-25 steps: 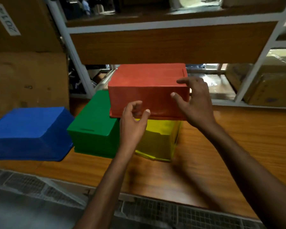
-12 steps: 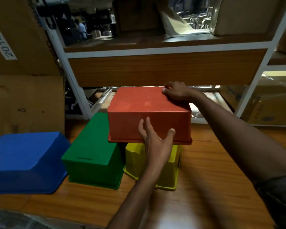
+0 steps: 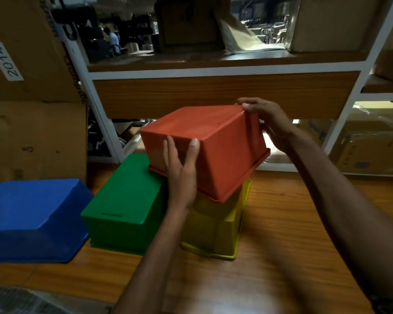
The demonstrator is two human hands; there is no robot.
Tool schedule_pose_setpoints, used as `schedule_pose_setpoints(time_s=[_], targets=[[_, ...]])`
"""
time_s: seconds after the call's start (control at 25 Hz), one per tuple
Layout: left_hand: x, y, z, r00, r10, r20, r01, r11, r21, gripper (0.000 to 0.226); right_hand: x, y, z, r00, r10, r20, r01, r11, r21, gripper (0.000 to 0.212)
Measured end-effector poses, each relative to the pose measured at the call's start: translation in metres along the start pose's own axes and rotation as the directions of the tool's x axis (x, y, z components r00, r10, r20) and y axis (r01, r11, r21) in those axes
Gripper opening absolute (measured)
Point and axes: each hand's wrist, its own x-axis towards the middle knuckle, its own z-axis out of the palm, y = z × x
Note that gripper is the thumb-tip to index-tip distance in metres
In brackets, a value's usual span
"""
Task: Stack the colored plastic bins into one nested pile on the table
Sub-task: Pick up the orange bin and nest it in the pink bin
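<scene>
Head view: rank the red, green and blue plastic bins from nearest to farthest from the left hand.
1. Red upside-down plastic bin: the left hand presses its near side.
2. Green upside-down plastic bin: just left of that hand.
3. Blue upside-down plastic bin: far left, beyond the green one.

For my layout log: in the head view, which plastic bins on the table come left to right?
Upside-down blue plastic bin → upside-down green plastic bin → yellow plastic bin. The tilted red plastic bin overlaps the last two, so omitted.
</scene>
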Motion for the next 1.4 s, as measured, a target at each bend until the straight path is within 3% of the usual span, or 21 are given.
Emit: schedule_pose_setpoints(time_s=[0.2, 0.28, 0.36, 0.44, 0.52, 0.6, 0.72, 0.84, 0.96, 1.08, 1.32, 1.4], targets=[[0.034, 0.046, -0.044, 0.994, 0.042, 0.102, -0.032, 0.994, -0.102, 0.062, -0.033, -0.016, -0.009, 0.977, -0.147, 0.154, 0.095, 0.949, 0.3, 0.075], [0.039, 0.063, -0.062, 0.985, 0.056, 0.163, -0.022, 0.979, -0.204, 0.052, -0.051, -0.031, -0.001, 0.932, -0.23, 0.281, 0.113, 0.919, 0.378, 0.091], [0.046, 0.072, -0.077, 0.969, 0.064, 0.238, 0.013, 0.952, -0.307, 0.049, -0.065, -0.047, 0.006, 0.834, -0.325, 0.447, 0.195, 0.93, 0.313, 0.1], [0.053, 0.078, -0.088, 0.954, 0.025, 0.299, 0.096, 0.919, -0.383, 0.052, -0.074, -0.057, 0.01, 0.775, -0.327, 0.541, 0.348, 0.935, 0.068, 0.108], [0.061, 0.079, -0.093, 0.933, -0.004, 0.361, 0.173, 0.882, -0.437, 0.055, -0.079, -0.062, 0.013, 0.837, -0.29, 0.463, 0.422, 0.881, -0.212, 0.126], [0.068, 0.076, -0.094, 0.921, 0.021, 0.39, 0.2, 0.833, -0.516, 0.058, -0.081, -0.062, 0.025, 0.886, -0.389, 0.253, 0.459, 0.814, -0.355, 0.112], [0.063, 0.071, -0.086, 0.925, 0.12, 0.36, 0.076, 0.87, -0.487, 0.069, -0.077, -0.057, 0.043, 0.82, -0.566, -0.091, 0.488, 0.773, -0.406, 0.084], [0.044, 0.057, -0.074, 0.931, 0.212, 0.298, -0.107, 0.937, -0.332, 0.079, -0.074, -0.062, 0.046, 0.74, -0.588, -0.327, 0.486, 0.804, -0.343, 0.064], [0.027, 0.024, -0.071, 0.922, 0.276, 0.272, -0.248, 0.96, -0.134, 0.081, -0.071, -0.067, 0.038, 0.728, -0.516, -0.45, 0.449, 0.856, -0.256, 0.054], [0.02, -0.004, -0.068, 0.925, 0.31, 0.221, -0.326, 0.945, 0.04, 0.052, -0.072, -0.069, 0.031, 0.743, -0.327, -0.584, 0.382, 0.923, -0.031, 0.055], [0.03, 0.007, -0.06, 0.834, 0.545, 0.083, -0.541, 0.78, 0.313, 0.028, -0.074, -0.069, 0.02, 0.777, -0.037, -0.628, 0.255, 0.931, 0.261, 0.057], [0.035, 0.015, -0.053, 0.824, 0.567, -0.01, -0.51, 0.749, 0.422, 0.027, -0.077, -0.069, 0.021, 0.821, -0.057, -0.568, 0.239, 0.938, 0.251, 0.06]])
